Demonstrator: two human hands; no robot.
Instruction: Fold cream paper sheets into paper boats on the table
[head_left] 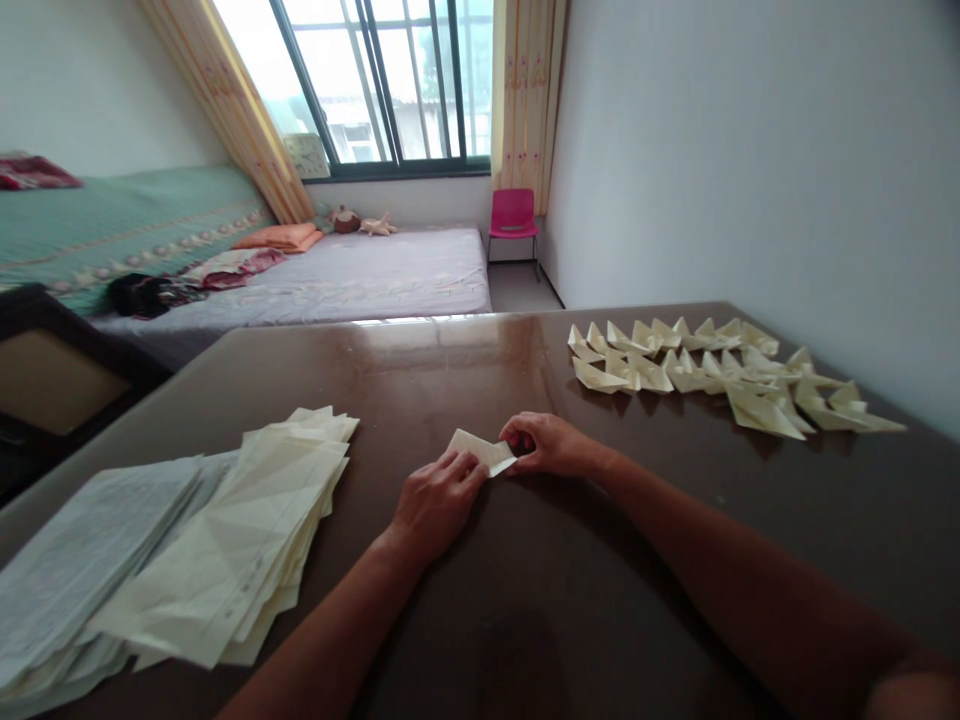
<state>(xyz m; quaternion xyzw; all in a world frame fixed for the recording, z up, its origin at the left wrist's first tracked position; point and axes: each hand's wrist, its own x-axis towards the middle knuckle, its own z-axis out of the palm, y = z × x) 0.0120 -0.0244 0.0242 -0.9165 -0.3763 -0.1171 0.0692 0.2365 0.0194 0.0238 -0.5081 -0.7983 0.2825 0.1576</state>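
A small piece of folded cream paper (472, 443) lies on the brown table in front of me. My left hand (444, 492) rests over its near left part, fingers bent and pressing it down. With thumb and fingertips, my right hand (546, 445) pinches the paper's right corner. To the left lies a loose stack of creased cream sheets (247, 530), partly over a pile of grey printed paper (90, 560). At the far right stand rows of folded paper boats (675, 370). The underside of the paper I hold is hidden.
The glossy brown table (420, 370) reaches to a white wall (750, 160) on the right. Beyond it are a bed (390, 270), a pink chair (514, 214) and a window. A dark wooden chair (67, 370) stands at the table's left edge.
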